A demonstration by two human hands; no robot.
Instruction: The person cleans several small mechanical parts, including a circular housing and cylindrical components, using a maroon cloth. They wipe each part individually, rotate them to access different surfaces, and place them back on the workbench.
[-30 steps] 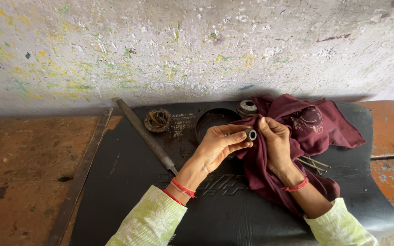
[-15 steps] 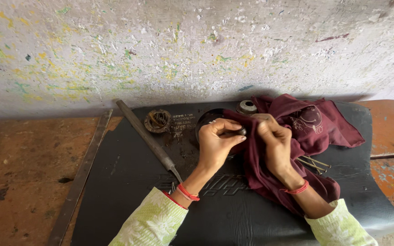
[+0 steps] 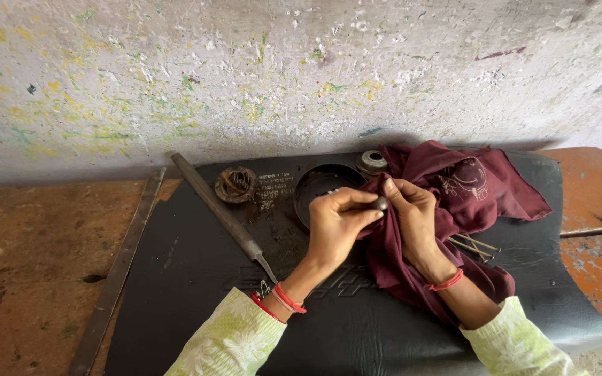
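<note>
Part: small dark round metal piece [image 3: 382, 203], centre of frame, pinched between our left hand [image 3: 336, 224] and right hand [image 3: 412, 217].
Left hand: fingertips closed on it.
Right hand: pressing maroon cloth [image 3: 454, 188] against it.
Axis: too small to tell.
Change: half a second ago our hands sat slightly higher; now lower, still joined.

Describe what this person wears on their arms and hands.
Both arms wear long, pale green sleeves with a faint white flower print. The left hand is bare, with red bangles or threads at the wrist. The right hand is bare too, with one red band at its wrist.
</note>
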